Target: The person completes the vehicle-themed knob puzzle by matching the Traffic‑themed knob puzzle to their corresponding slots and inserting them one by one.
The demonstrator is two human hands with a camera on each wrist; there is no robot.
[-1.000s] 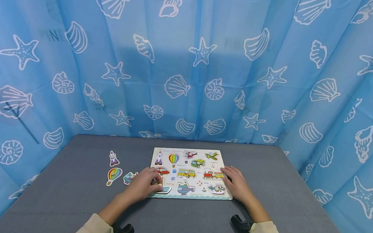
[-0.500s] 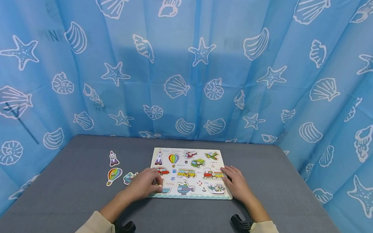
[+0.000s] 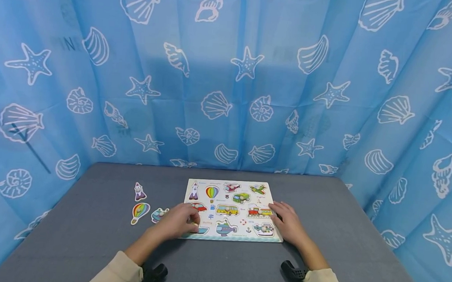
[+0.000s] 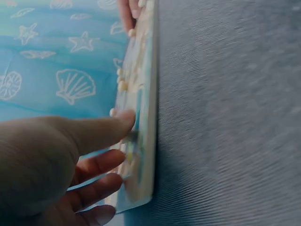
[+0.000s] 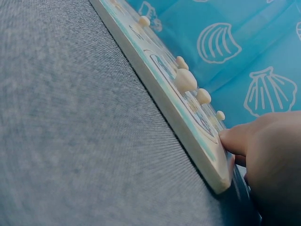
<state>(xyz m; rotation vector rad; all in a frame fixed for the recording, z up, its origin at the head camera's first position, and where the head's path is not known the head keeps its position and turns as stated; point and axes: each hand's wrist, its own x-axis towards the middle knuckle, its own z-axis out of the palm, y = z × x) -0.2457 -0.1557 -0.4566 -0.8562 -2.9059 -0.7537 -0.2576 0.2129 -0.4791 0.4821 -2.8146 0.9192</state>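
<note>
A wooden knob puzzle board (image 3: 220, 240) printed with vehicles lies on the table. At its front left corner my left hand (image 3: 176, 221) bends over a sailboat piece (image 3: 203, 230), thumb and index finger at its knob and mostly covering it. The left wrist view has the thumb (image 4: 106, 129) and index finger (image 4: 101, 162) on either side of the knob, the other fingers spread. My right hand (image 3: 288, 224) rests on the board's right edge; in the right wrist view the thumb (image 5: 233, 139) touches the top near the corner. Knobbed pieces, among them a bus (image 3: 227, 209) and a train (image 3: 259, 211), sit in the board.
Loose pieces lie left of the board: a rocket (image 3: 139, 192), a hot-air balloon (image 3: 140, 212) and a blue piece (image 3: 159, 215) beside my left hand. Grey cloth (image 3: 218, 270) covers the table. A blue shell-print curtain (image 3: 226, 128) hangs behind it.
The sailboat piece, raised at its right end a second ago, now lies flatter on the board. My left hand stays over it; my right hand has hardly moved. The head view shifts slightly.
</note>
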